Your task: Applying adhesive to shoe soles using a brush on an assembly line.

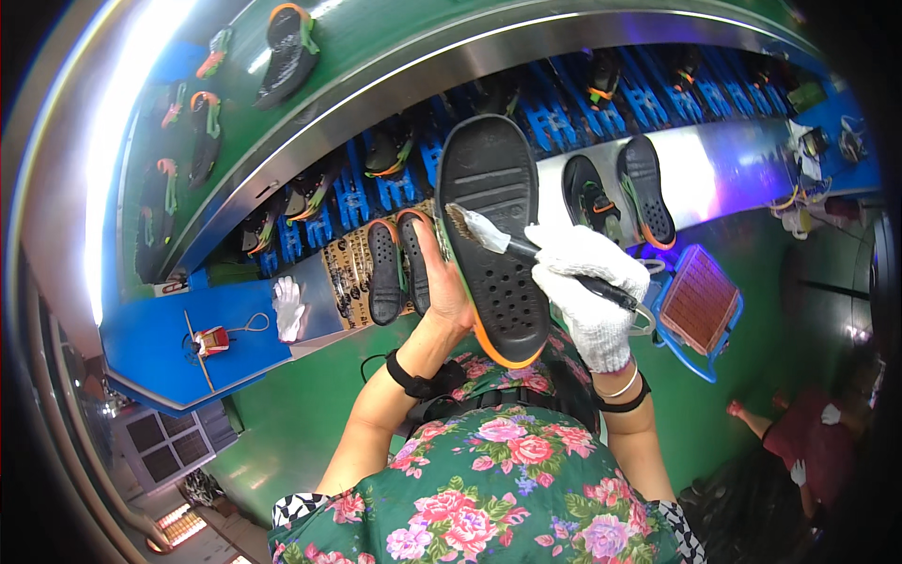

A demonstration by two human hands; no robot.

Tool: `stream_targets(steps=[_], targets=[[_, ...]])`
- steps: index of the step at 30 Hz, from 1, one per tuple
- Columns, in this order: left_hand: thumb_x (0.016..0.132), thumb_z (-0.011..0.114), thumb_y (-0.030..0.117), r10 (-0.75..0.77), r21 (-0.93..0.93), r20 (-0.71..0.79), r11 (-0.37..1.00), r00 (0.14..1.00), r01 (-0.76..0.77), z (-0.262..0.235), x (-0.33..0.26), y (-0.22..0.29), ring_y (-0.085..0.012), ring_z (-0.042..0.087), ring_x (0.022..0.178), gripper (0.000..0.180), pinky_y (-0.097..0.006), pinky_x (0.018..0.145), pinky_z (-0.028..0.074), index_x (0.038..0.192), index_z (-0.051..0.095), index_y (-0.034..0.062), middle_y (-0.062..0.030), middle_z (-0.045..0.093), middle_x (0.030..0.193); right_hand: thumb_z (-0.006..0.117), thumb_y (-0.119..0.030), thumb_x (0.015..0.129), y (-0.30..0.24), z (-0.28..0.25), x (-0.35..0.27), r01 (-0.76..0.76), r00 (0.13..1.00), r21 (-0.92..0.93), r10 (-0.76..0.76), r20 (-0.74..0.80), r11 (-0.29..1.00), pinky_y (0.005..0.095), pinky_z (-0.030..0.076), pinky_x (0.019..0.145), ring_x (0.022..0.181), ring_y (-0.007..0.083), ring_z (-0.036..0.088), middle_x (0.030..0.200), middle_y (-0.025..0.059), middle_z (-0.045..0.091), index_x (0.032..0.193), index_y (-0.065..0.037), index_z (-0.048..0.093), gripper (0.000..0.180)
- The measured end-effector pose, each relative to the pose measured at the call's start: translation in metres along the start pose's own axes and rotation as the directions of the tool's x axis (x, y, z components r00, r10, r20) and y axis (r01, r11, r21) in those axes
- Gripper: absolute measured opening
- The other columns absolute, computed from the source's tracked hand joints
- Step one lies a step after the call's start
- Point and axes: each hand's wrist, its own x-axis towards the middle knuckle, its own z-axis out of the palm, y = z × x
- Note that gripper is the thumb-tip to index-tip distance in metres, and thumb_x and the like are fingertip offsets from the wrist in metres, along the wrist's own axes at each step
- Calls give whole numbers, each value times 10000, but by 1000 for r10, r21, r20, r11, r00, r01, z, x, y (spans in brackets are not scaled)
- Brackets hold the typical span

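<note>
My left hand (443, 285) is bare and grips a black shoe sole (507, 301) along its left edge, raised above the workbench. Ridges cross its upper half, small holes dot the lower half, and its bottom rim is orange. In my right hand (594, 287), which wears a white knitted glove, is a brush (487, 233) with a dark handle and a white-wrapped neck. Its brown bristles lie against or just over the sole's left middle. A pale tube (645, 320) curves beside the glove. Behind my left fingers stands a similar pair of black soles (385, 273).
Further black shoe pieces (643, 188) lie on the metal bench, right of centre. Beyond runs a row of blue racks (550, 122) holding shoe parts. A white glove (288, 308) lies by a blue table (141, 334). At right are a blue-framed stool (700, 299) and another person (813, 442).
</note>
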Motion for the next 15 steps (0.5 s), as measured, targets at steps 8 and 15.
stream_targets(steps=[8, 15], targets=[[979, 297, 807, -17, -382, 266, 916, 964, 122, -25, 9, -13, -283, 511, 1375, 879, -456, 1173, 408, 1578, 409, 174, -71, 497, 1550, 780, 45, 777, 0, 1, 7, 282, 959, -320, -276, 66, 904, 374, 579, 791, 917, 291, 753, 1022, 173, 777, 950, -13, 767, 183], [1022, 248, 755, 103, 15, 129, 994, 986, -106, -1, 0, -15, -282, 444, 1441, 840, -459, 1222, 332, 1617, 334, 170, -67, 439, 1599, 766, 44, 790, -4, 3, 13, 396, 918, -388, -363, 158, 832, 375, 573, 830, 965, 287, 739, 1078, 168, 768, 1009, -12, 765, 226]])
